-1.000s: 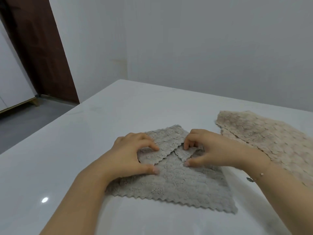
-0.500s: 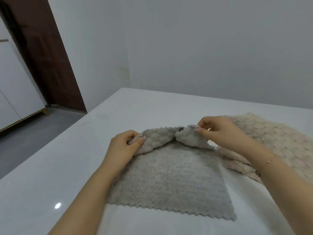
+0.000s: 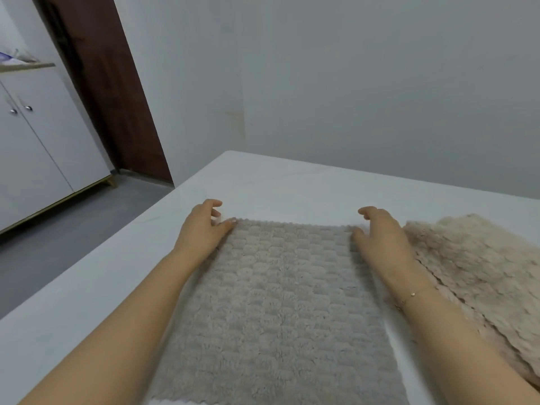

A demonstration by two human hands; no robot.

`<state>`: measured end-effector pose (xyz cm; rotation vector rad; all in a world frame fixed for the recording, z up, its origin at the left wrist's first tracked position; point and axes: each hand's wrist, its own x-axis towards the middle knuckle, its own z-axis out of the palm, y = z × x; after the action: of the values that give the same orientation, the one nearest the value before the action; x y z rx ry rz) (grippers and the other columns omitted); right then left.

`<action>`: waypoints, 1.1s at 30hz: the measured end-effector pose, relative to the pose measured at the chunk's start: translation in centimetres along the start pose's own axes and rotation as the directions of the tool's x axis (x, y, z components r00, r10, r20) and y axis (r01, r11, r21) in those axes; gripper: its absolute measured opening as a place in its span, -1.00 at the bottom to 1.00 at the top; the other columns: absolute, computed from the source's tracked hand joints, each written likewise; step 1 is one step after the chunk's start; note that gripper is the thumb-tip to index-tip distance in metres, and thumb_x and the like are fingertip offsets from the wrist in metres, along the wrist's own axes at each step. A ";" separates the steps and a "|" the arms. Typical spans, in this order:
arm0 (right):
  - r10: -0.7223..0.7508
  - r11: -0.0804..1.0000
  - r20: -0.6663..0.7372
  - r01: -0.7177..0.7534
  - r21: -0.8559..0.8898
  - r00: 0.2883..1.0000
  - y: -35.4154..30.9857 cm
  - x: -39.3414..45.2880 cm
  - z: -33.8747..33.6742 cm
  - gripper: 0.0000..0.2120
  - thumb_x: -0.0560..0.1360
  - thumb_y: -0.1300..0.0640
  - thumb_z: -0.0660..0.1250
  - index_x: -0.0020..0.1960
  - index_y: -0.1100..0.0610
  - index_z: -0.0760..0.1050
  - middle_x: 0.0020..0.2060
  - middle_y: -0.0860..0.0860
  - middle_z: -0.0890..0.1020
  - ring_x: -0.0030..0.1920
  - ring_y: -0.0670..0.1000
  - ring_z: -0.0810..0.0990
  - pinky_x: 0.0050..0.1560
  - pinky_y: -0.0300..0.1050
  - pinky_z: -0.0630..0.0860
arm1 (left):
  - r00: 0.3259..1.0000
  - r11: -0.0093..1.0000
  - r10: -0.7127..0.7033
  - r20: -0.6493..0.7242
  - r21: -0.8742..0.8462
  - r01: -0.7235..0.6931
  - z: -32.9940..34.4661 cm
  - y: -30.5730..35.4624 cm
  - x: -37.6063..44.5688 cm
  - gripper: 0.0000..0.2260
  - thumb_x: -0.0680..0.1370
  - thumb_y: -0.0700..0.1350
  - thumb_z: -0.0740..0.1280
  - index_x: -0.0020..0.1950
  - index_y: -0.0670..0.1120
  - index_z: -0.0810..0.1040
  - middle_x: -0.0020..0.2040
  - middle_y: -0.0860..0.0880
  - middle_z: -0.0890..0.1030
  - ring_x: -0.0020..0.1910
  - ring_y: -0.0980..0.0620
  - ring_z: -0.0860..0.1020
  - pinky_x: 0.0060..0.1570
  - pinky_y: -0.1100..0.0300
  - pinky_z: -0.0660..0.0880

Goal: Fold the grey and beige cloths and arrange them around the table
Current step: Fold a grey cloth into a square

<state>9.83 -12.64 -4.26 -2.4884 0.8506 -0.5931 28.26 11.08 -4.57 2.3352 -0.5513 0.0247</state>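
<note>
The grey cloth (image 3: 280, 302) lies spread flat on the white table (image 3: 292, 182), its scalloped far edge running between my two hands. At its far left corner sits my left hand (image 3: 204, 229), thumb tip touching the corner and fingers loosely curled above the table just beyond it. My right hand (image 3: 380, 232) mirrors this at the far right corner, thumb on the cloth's edge, fingers lifted off the cloth. The beige cloth (image 3: 479, 273) lies rumpled to the right, partly under my right forearm and touching the grey cloth's right side.
The table's left edge (image 3: 122, 244) drops to a grey floor. A white cabinet (image 3: 43, 147) and a dark brown door (image 3: 111, 92) stand at the far left. A plain wall runs along the table's far side.
The folded-in far corners of the grey cloth have been drawn outward and away from me and laid down. The cloth now lies flat, and my hands have moved apart to its far corners.
</note>
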 end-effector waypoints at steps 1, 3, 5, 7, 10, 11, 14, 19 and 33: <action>-0.054 0.998 -0.005 0.054 -0.016 0.999 -0.3 -0.3 0.2 -0.61 0.57 0.22 0.19 0.39 0.23 0.36 0.35 0.14 0.43 0.34 0.12 0.38 0.33 -0.04 0.30 | 0.997 0.992 0.063 -0.053 0.112 -0.057 -0.1 0.2 -0.6 -0.61 0.57 0.04 0.28 0.36 -0.06 0.39 0.22 -0.07 0.46 0.18 -0.05 0.45 0.12 0.10 0.41; -0.200 0.980 0.040 0.201 -0.015 0.979 -1.8 -1.1 0.5 -0.57 0.61 0.20 0.12 0.47 0.22 0.26 0.48 0.11 0.26 0.50 0.07 0.14 0.48 -0.10 0.03 | 0.966 0.955 0.249 -0.068 0.184 -0.233 -0.3 1.4 -2.4 -0.64 0.61 0.02 0.20 0.39 -0.04 0.38 0.36 -0.05 0.37 0.33 -0.05 0.35 0.28 0.05 0.31; -0.319 0.946 0.167 0.325 -0.006 0.933 -3.2 -2.0 1.2 -0.55 0.64 0.13 0.04 0.51 0.17 0.18 0.53 0.04 0.14 0.53 0.00 0.02 0.48 -0.16 -0.11 | 0.910 0.898 0.396 0.118 0.157 -0.411 0.2 2.4 -3.9 -0.64 0.62 0.04 0.15 0.40 0.02 0.38 0.44 0.03 0.30 0.40 0.03 0.29 0.35 0.10 0.24; -0.351 0.925 0.288 0.378 -0.042 0.891 -3.7 -2.6 2.4 -0.50 0.65 -0.01 -0.01 0.54 0.15 0.08 0.55 0.02 0.04 0.54 -0.02 -0.04 0.47 -0.17 -0.16 | 0.870 0.862 0.382 0.312 0.219 -0.457 1.5 1.9 -4.4 -0.59 0.63 0.12 0.07 0.47 0.09 0.28 0.54 0.07 0.16 0.49 0.07 0.15 0.44 0.10 0.11; -0.238 0.922 0.397 0.335 -0.196 0.886 -2.5 -2.7 3.9 -0.35 0.60 -0.23 -0.11 0.56 0.10 -0.10 0.55 0.02 -0.10 0.54 -0.04 -0.14 0.48 -0.11 -0.19 | 0.908 0.875 0.184 0.376 0.358 -0.325 2.3 0.1 -3.3 -0.50 0.60 0.24 -0.07 0.53 0.18 0.04 0.58 0.06 -0.05 0.54 0.11 -0.09 0.49 0.05 -0.16; -0.197 0.921 0.403 0.310 -0.236 0.894 -2.0 -2.6 4.0 -0.32 0.58 -0.27 -0.13 0.56 0.08 -0.14 0.55 0.01 -0.13 0.54 -0.04 -0.17 0.49 -0.10 -0.21 | 0.922 0.875 0.140 0.362 0.390 -0.286 2.3 -0.5 -3.0 -0.48 0.59 0.26 -0.08 0.54 0.18 -0.01 0.57 0.06 -0.09 0.54 0.11 -0.13 0.49 0.02 -0.20; -0.120 0.923 0.379 0.243 -0.297 0.918 -1.4 -2.4 4.0 -0.27 0.55 -0.32 -0.15 0.56 0.10 -0.16 0.55 0.00 -0.14 0.54 -0.04 -0.17 0.50 -0.06 -0.20 | 0.936 0.865 0.090 0.340 0.440 -0.243 2.3 -1.2 -2.3 -0.45 0.58 0.28 -0.11 0.55 0.16 -0.07 0.57 0.05 -0.14 0.54 0.08 -0.16 0.48 -0.04 -0.23; -0.135 0.926 0.299 0.227 -0.300 0.945 -1.5 -3.2 3.0 -0.30 0.59 -0.25 -0.13 0.56 0.17 -0.12 0.56 0.06 -0.07 0.55 0.00 -0.10 0.51 -0.06 -0.17 | 0.951 0.897 0.170 0.258 0.358 -0.257 0.8 -1.5 -4.1 -0.49 0.63 0.18 -0.07 0.56 0.10 -0.06 0.58 0.00 -0.14 0.54 0.07 -0.16 0.48 -0.01 -0.24; -0.680 0.643 0.383 0.759 -0.098 0.625 -0.9 -16.8 -6.1 -0.48 0.40 -0.34 0.23 0.25 -0.11 0.51 0.22 -0.26 0.53 0.15 -0.25 0.50 0.10 -0.36 0.43 | 0.632 0.707 0.643 0.432 -0.018 -0.707 -6.2 -1.2 -19.3 -0.71 0.47 0.15 0.30 0.16 0.18 0.57 0.21 0.29 0.47 0.21 0.31 0.41 0.18 0.35 0.37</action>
<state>-5.00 -2.78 -3.06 -3.0201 -0.2929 -0.3045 12.09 23.34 -4.13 2.1312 -1.6908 -0.0763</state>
